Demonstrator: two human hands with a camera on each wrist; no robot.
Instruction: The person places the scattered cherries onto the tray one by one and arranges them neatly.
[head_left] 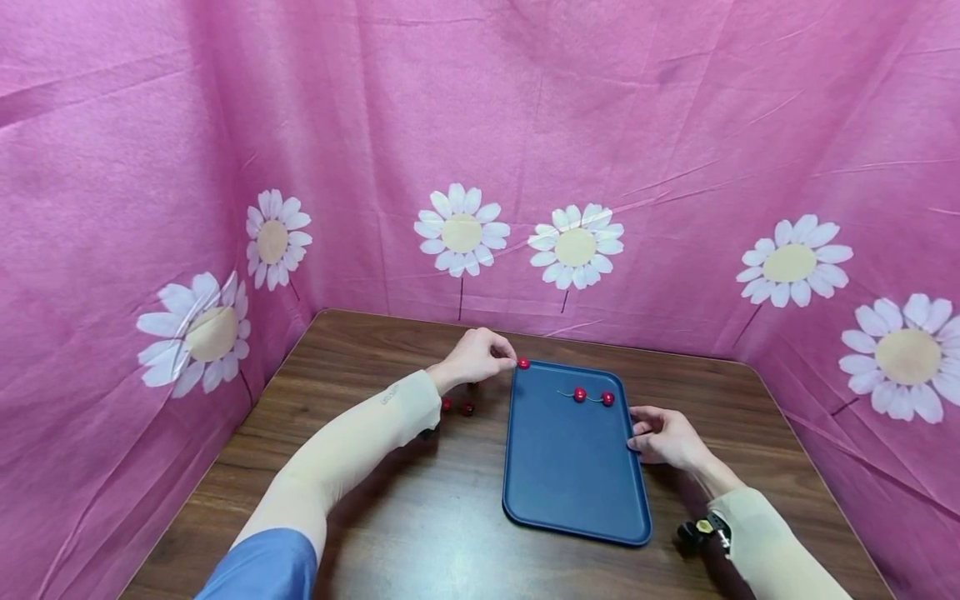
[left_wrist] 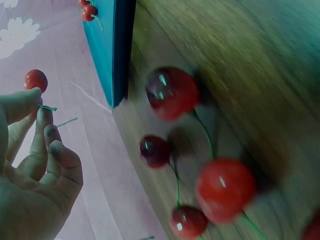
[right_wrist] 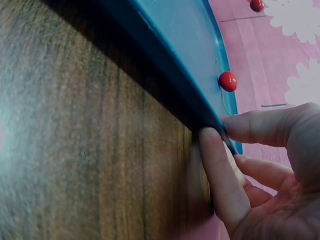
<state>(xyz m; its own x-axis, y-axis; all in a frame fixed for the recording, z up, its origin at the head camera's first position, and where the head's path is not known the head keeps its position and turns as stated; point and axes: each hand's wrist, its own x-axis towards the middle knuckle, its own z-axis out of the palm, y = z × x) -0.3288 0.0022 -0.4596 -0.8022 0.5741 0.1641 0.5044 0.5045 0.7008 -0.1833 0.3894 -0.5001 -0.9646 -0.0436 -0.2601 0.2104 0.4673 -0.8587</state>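
Observation:
My left hand (head_left: 474,358) pinches a red cherry (left_wrist: 36,80) between thumb and fingertips, with a green stem showing below it. In the head view this cherry is close to the far left corner of the blue tray (head_left: 573,475). On the tray, toward its far end, lie two red cherries, a left one (head_left: 580,394) and a right one (head_left: 607,398), both with stems. My right hand (head_left: 667,437) grips the tray's right edge, thumb and fingers on either side of the rim (right_wrist: 192,85).
Several more stemmed cherries (left_wrist: 226,190) lie on the brown wooden table (head_left: 420,517) left of the tray, partly hidden by my left arm in the head view. Pink cloth (head_left: 480,108) with white flowers hangs behind the table and at both sides.

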